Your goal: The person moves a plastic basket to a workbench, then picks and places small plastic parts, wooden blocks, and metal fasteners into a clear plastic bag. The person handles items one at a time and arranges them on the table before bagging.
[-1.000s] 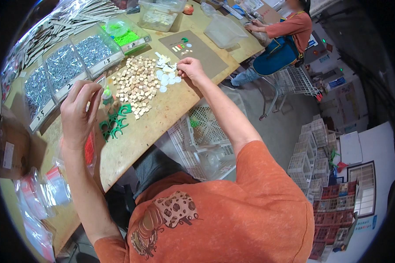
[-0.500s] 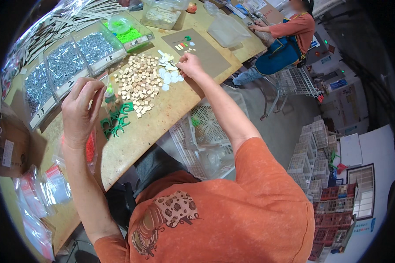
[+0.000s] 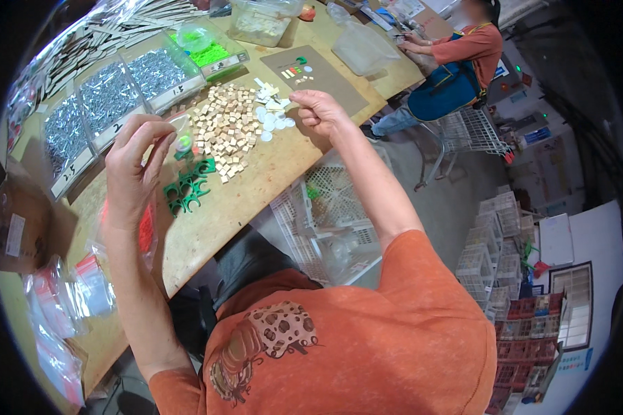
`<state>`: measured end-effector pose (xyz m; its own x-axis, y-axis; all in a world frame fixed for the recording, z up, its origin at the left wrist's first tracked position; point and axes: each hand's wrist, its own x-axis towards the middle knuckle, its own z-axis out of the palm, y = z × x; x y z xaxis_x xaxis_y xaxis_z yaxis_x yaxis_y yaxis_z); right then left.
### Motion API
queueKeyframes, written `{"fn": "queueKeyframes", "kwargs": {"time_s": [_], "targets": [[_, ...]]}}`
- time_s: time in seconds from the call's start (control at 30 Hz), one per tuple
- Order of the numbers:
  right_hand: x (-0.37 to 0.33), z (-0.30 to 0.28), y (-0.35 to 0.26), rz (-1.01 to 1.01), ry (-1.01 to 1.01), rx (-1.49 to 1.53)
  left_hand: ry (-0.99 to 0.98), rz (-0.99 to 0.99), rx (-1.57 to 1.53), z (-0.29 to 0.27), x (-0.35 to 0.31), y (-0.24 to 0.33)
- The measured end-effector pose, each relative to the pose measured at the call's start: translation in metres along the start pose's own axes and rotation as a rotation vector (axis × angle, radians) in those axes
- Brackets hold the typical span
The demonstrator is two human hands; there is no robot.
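Note:
My left hand (image 3: 137, 162) is closed in a pinch at the left of the table, with a small clear plastic bag (image 3: 183, 135) hanging at its fingertips. Green and whitish bits show inside the bag. Over the right edge of the white discs (image 3: 270, 123) and flat cream pieces, my right hand (image 3: 320, 111) has its thumb and fingers pressed together; what they hold, if anything, is too small to make out. Between my hands spreads a heap of small wooden cubes (image 3: 225, 128). Green curved plastic pieces (image 3: 187, 187) lie nearest me, below the bag.
Divided bins of metal screws or nails (image 3: 107, 100) and a bin of bright green pieces (image 3: 208, 52) line the far left. A brown board (image 3: 339, 93) carries a row of small samples. Red pieces (image 3: 145, 228) sit beside my left forearm. Another person (image 3: 464, 55) works at the far right.
My right hand has drawn back slightly from the white and cream pieces, its fingers now curled tighter. My left hand still pinches the bag. The whole view has shifted a little.

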<state>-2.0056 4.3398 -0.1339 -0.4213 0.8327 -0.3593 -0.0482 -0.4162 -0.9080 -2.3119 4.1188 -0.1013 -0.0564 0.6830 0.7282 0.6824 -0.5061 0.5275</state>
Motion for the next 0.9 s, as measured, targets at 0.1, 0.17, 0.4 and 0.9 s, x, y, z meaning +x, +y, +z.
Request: {"fn": "queueKeyframes", "kwargs": {"time_s": [0.1, 0.17, 0.4, 0.9], "targets": [[-0.038, 0.054, -0.024, -0.085, -0.155, -0.080, -0.012, 0.060, -0.023, 0.005, -0.001, 0.003], [-0.062, 0.100, -0.035, -0.208, -0.214, -0.198, -0.036, 0.082, -0.021, 0.007, -0.003, 0.007], [-0.069, 0.164, -0.020, -0.428, -0.357, -0.512, -0.092, 0.114, -0.050, 0.014, -0.006, 0.012], [-0.060, 0.119, 0.004, -0.015, -0.334, 0.262, -0.043, 0.085, -0.011, 0.017, -0.005, 0.010]]}}
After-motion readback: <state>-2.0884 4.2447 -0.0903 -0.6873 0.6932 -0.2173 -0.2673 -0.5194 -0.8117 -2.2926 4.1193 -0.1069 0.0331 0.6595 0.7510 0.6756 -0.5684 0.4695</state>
